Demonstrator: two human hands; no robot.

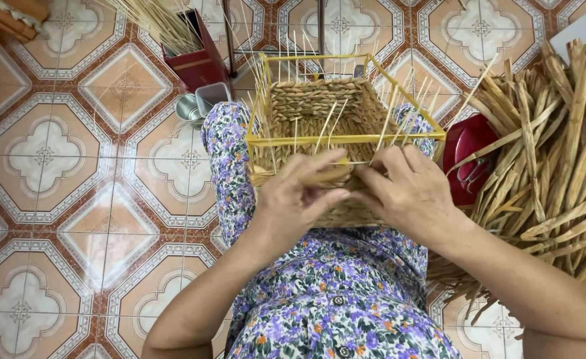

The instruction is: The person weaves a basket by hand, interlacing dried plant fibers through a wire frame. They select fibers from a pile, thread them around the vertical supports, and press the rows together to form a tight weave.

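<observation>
A half-woven rectangular basket of tan plaited straw (319,110), set in a yellow wire frame (346,138) with thin upright stakes, rests on the person's lap over a purple floral dress (333,286). At the basket's near wall, the left hand (296,199) pinches a flat tan straw strand (306,177); the right hand (409,193) presses curled fingers against the weave. Right of the basket lie a red box (469,156) and a bundle of dried straw strips (559,153); beyond it, a dark red container of thin sticks (196,56).
</observation>
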